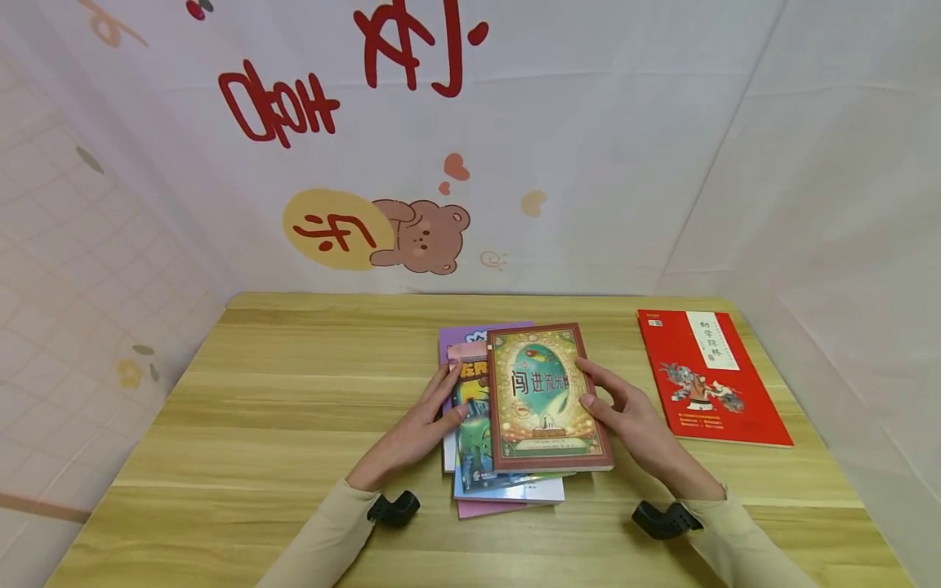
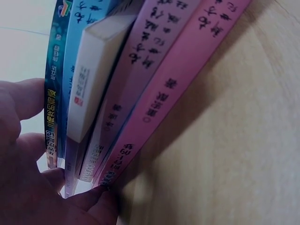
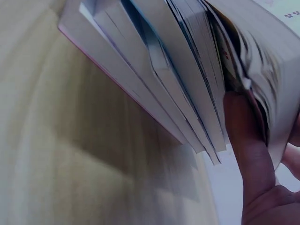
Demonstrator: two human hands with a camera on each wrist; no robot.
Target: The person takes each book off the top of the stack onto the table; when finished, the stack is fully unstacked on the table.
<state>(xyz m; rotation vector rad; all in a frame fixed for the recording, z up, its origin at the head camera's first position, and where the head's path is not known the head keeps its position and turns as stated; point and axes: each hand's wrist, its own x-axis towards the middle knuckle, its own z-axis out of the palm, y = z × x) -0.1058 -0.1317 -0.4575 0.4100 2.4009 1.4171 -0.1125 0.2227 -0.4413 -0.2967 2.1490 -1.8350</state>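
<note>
A brown-bordered storybook point(image 1: 547, 408) with a green oval on its cover lies on top of a pile of several books. My right hand point(image 1: 638, 425) grips its right edge, with fingertips on the cover. In the right wrist view, one finger point(image 3: 246, 140) reaches beneath this book, lifting its edge from the pile. My left hand point(image 1: 419, 425) rests along the pile's left side, fingers extended. Its fingers touch the spines in the left wrist view, including that of a dark teal book point(image 2: 54, 79). Below it are a blue book point(image 2: 77, 47) and pink books point(image 2: 159, 93).
A red book point(image 1: 728, 400) lies flat at the right of the wooden table point(image 1: 294, 392). Behind the table hangs a white printed cloth point(image 1: 588, 122) with a bear and red characters. Dark wrist cameras point(image 1: 394, 510) sit on both wrists.
</note>
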